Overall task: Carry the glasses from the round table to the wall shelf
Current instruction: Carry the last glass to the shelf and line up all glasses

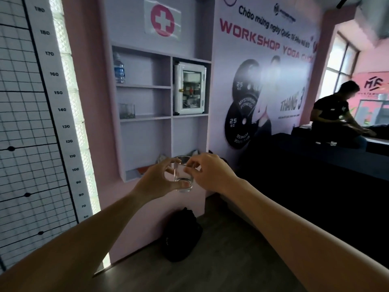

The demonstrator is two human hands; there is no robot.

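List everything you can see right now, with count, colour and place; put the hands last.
glass in hand: one, clear, held up in front of the wall shelf's lowest level
wall shelf: one, pale lilac, on the pink wall
glasses on shelf: clear, count unclear, left middle compartment
water bottle: one, clear with blue label, top left compartment
first-aid cabinet: one, white, right compartment
bag: one, black, floor below the shelf
height chart: one, white, far left
seated person: one, dark shirt, far right
left hand: grips the glass
right hand: fingers pinch its rim
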